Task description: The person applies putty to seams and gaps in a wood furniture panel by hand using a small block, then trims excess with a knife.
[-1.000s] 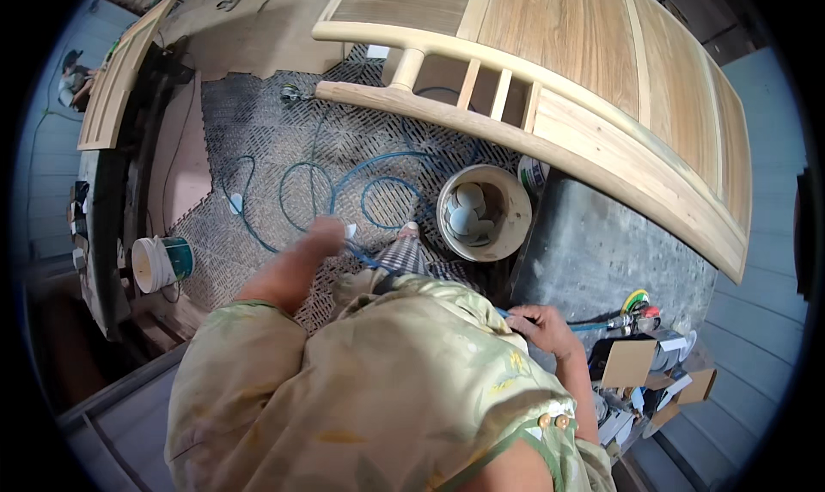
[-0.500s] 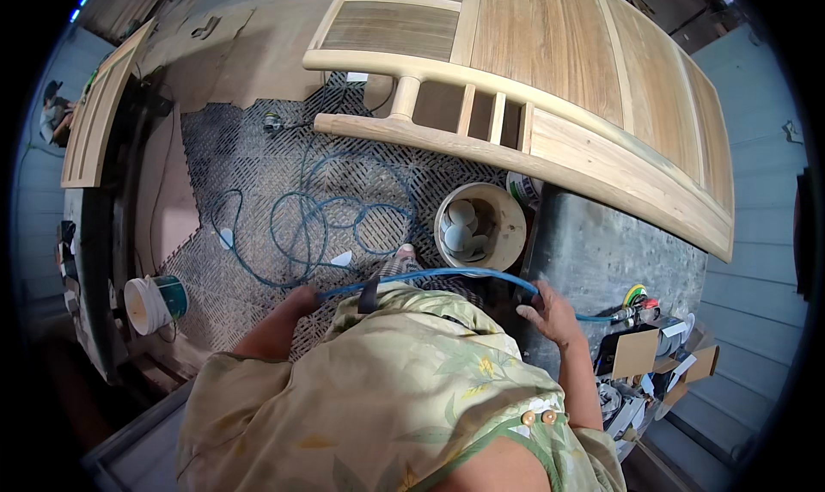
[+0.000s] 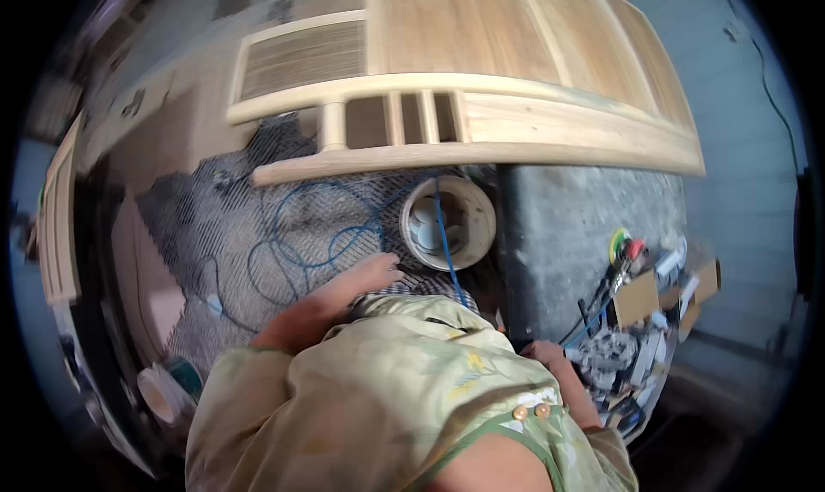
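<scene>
My left hand (image 3: 376,273) is in front of my waist, just left of the round bucket, with its fingers smeared by motion. A blue hose (image 3: 446,240) crosses the bucket and runs down to my waist; more of it lies in loops on the floor mat. I cannot make out whether the left hand touches it. At my right side, my right hand (image 3: 543,351) is low beside the near edge of the dark worktable (image 3: 559,234); its fingers are mostly hidden. A short stretch of blue hose reaches the tool clutter next to it.
A wooden panelled piece with a railing (image 3: 481,154) spans the far side, partly over the worktable. Sanding discs lie in the bucket (image 3: 491,226). Cardboard boxes (image 3: 636,299) and tools crowd the table's right end. A white pail (image 3: 163,395) stands at the left.
The hose stretched between my hands has dropped from that span. My left hand has moved right and forward, my right hand down toward my side. The view has turned to the right.
</scene>
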Action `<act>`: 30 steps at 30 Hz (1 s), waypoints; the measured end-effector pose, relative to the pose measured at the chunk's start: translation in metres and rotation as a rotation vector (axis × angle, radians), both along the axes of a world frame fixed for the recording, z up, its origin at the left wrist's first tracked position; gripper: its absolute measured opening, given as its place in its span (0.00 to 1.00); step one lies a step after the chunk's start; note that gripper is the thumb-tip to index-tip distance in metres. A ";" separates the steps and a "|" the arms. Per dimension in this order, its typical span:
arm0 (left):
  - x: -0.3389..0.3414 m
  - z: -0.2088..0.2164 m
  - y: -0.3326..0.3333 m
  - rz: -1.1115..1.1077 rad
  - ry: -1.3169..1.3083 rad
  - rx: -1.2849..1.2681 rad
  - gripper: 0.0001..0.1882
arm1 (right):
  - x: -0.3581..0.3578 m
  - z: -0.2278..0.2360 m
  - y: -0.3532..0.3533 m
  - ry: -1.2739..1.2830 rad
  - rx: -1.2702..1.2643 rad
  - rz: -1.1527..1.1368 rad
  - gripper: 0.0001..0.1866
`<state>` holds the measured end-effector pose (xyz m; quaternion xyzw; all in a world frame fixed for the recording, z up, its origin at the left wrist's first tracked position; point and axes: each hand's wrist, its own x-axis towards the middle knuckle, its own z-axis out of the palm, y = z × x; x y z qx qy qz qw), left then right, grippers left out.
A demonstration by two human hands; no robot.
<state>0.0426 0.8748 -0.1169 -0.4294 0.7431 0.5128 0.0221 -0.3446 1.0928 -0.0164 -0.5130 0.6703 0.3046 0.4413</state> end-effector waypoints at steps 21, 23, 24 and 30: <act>-0.086 0.056 -0.078 -0.374 -0.198 -0.045 0.22 | -0.066 0.001 -0.004 0.515 -1.339 -0.958 0.10; -0.102 0.053 -0.080 -0.380 -0.256 -0.014 0.21 | -0.089 0.003 -0.012 0.660 -1.377 -0.884 0.15; -0.113 0.058 -0.079 -0.413 -0.192 -0.014 0.21 | -0.096 -0.001 -0.010 0.701 -1.349 -0.885 0.17; -0.186 0.094 -0.067 -0.435 -0.140 0.015 0.21 | -0.083 0.005 -0.051 -0.022 -1.054 -1.217 0.19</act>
